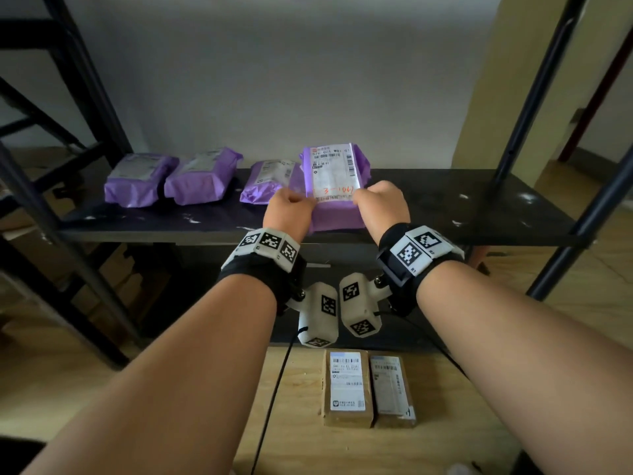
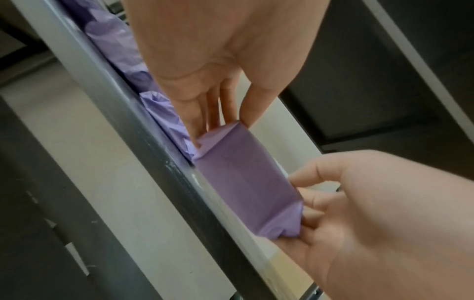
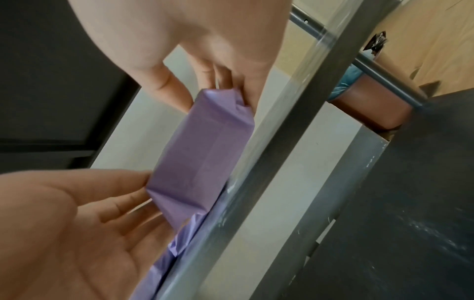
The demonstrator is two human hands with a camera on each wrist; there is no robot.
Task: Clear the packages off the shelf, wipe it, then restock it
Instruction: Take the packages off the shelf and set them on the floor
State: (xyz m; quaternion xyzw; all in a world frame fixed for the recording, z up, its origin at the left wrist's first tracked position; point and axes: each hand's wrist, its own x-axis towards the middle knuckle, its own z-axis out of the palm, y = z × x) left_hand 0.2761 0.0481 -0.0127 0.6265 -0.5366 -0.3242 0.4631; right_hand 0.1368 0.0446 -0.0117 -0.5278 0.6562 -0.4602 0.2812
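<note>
A purple package (image 1: pixel 334 180) with a white shipping label lies on the dark shelf (image 1: pixel 445 207), its near end at the front edge. My left hand (image 1: pixel 291 207) grips its near left corner and my right hand (image 1: pixel 380 200) grips its near right corner. In the left wrist view the left hand (image 2: pixel 223 121) pinches one end of the package (image 2: pixel 246 182). In the right wrist view the right hand (image 3: pixel 218 85) pinches the other end of the package (image 3: pixel 202 158). Three more purple packages (image 1: pixel 137 180) (image 1: pixel 202 176) (image 1: pixel 267 183) lie in a row to the left.
Two brown boxes (image 1: pixel 347 389) (image 1: pixel 392 392) with labels lie side by side on the wooden floor below the shelf. Black uprights (image 1: pixel 534 97) frame the rack on both sides. The right part of the shelf is bare and scuffed.
</note>
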